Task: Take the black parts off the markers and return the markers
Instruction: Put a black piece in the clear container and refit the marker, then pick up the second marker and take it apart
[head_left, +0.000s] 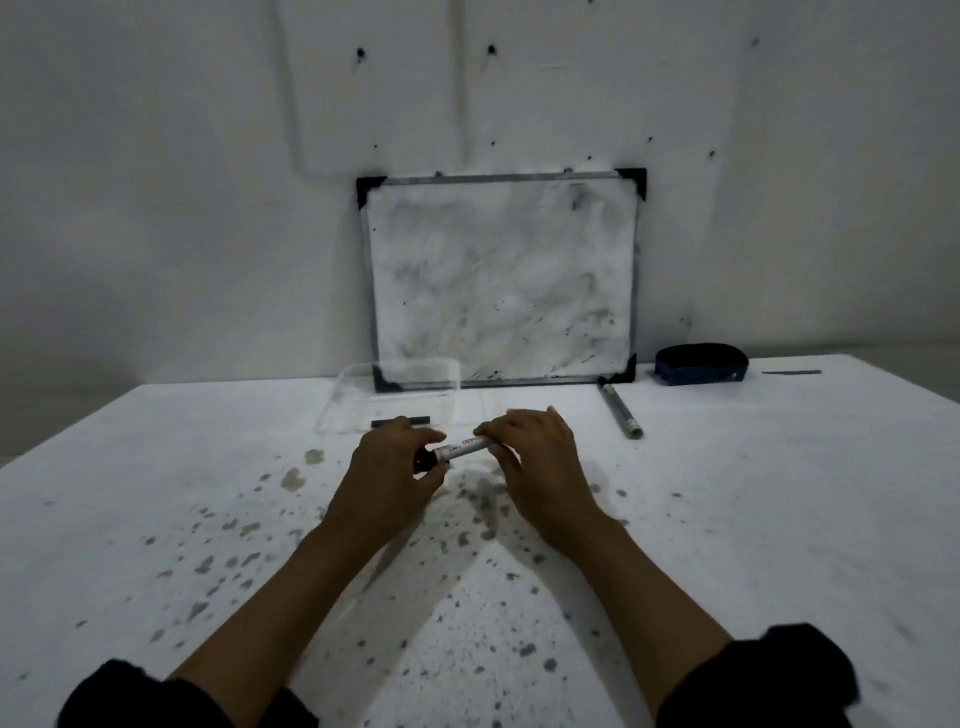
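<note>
I hold a white marker (465, 447) level above the middle of the table. My left hand (389, 470) grips its black end part (423, 460) at the left. My right hand (535, 452) is closed around the white barrel at the right. A second marker (621, 410) lies on the table to the right, below the whiteboard's corner. A thin black part (401, 422) lies inside the clear plastic container (343, 410) just behind my left hand.
A smudged whiteboard (501, 280) leans against the wall at the back of the table. A blue eraser (701, 365) sits to its right, with a thin dark strip (790, 372) further right. The white table (208, 519) is spotted with stains.
</note>
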